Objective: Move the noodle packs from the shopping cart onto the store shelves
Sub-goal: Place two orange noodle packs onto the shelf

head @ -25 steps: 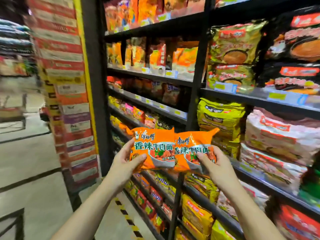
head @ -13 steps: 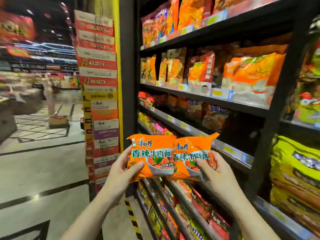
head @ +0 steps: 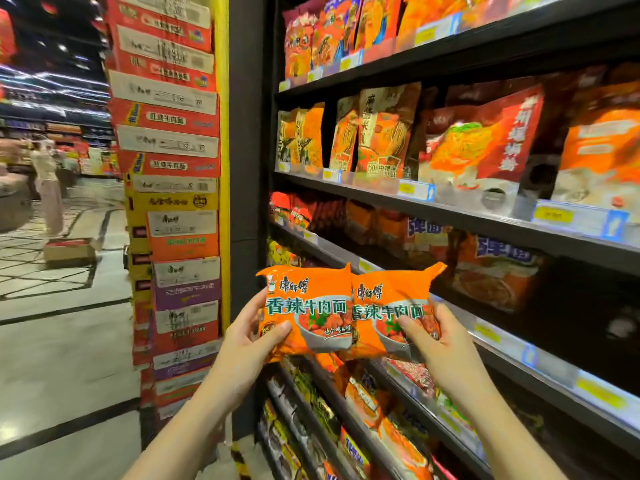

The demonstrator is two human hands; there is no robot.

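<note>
A supermarket aisle, plainly. Black shelves (head: pixel 450 216) packed with bagged noodles (head: pixel 481 140) and fronted by yellow price tags (head: pixel 415 189). Beside them a tall stack of printed cartons (head: pixel 173 202) against a pillar, with tiled floor (head: pixel 62 341) and more lit displays far behind.

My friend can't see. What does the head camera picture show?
Two hands, the left hand and the right hand, each hold an orange noodle pack, left pack and right pack, side by side before dark store shelves full of packets. Stacked cartons stand left.
</note>
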